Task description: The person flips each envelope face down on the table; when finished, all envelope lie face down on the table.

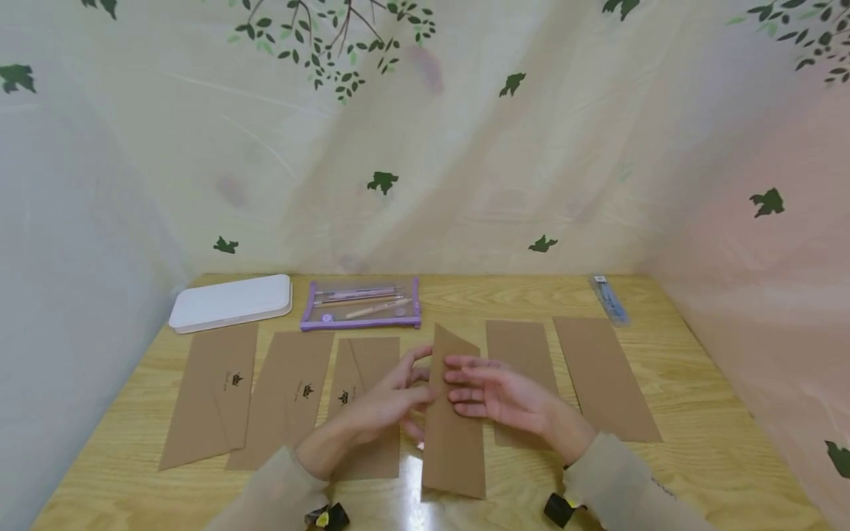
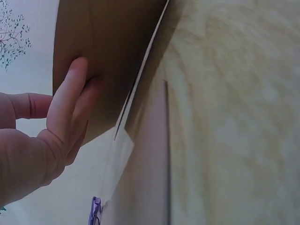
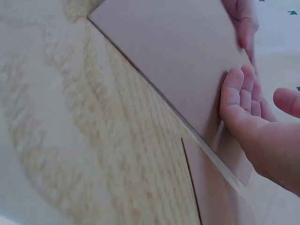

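A brown kraft-paper envelope point(image 1: 454, 442) stands tilted on its long edge in the middle of the table, its plain face toward my right side. My left hand point(image 1: 392, 398) pinches it at the left edge, thumb on one side and fingers on the other; the left wrist view shows those fingertips point(image 2: 78, 65) against the paper. Loosely bent, the fingers of my right hand point(image 1: 501, 394) rest along the plain face. In the right wrist view the right hand point(image 3: 248, 103) lies beside the envelope point(image 3: 173, 56), its thumb away from the paper.
Left of the hands lie three envelopes, flap side up with crown prints: one outermost point(image 1: 199, 413), one between point(image 1: 275, 413), one nearest point(image 1: 368, 457). Two plain-side-up envelopes point(image 1: 521, 354) point(image 1: 604, 376) lie right. Behind are a white case point(image 1: 232, 302), purple-edged pencil pouch point(image 1: 361, 304) and small blue packet point(image 1: 609, 300).
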### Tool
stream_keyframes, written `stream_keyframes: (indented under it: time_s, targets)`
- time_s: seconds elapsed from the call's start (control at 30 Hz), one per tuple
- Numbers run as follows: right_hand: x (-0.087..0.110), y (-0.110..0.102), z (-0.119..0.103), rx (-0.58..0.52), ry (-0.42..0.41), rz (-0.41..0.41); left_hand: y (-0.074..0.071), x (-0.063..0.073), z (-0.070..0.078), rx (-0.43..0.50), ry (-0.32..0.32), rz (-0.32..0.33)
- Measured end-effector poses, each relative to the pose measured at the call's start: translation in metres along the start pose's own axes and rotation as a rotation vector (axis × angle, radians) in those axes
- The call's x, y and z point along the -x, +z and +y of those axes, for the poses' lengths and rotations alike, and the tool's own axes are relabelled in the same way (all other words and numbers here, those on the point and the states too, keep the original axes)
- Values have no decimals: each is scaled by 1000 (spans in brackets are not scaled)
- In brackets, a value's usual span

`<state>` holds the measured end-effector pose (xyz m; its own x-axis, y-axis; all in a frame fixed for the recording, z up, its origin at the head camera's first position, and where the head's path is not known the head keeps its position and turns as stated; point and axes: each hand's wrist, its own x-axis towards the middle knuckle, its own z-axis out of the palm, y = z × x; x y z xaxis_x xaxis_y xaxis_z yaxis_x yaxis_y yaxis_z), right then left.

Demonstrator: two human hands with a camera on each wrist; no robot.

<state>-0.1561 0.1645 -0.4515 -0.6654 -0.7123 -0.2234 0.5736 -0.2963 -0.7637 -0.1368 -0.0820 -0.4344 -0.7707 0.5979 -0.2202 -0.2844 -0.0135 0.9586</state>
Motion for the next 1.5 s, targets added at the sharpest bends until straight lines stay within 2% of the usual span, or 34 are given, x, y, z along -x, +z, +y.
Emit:
stream_keyframes:
  time_s: [0.17,0.37,0.53,0.7,0.93,1.0,1.13,1.2,1.27,1.5]
  targets:
    - [-1,-3,2,23,7,27,-3,3,-6,-9,-19,39]
    - [-2,-7,4,40,15,38,-9,5,-9,-7,-19,117]
    - [-3,-9,4,51,26,46,-14,7,-11,-86,-14,155]
    - [-2,-10,4,53,35,54,-19,11,-12,-183,4,135]
    - [0,-12,5,53,42,60,-21,14,-9,-258,14,111]
    - [1,-12,5,53,41,59,-21,16,-8,-347,27,113]
    - [2,-12,4,52,46,52,-21,21,-3,-595,63,107]
    - [2,-13,3,55,49,47,-21,24,-1,-680,75,95]
    - [3,-13,3,57,51,43,-21,25,1,-700,75,81]
    - [3,-13,3,56,42,54,-23,23,0,-631,45,64]
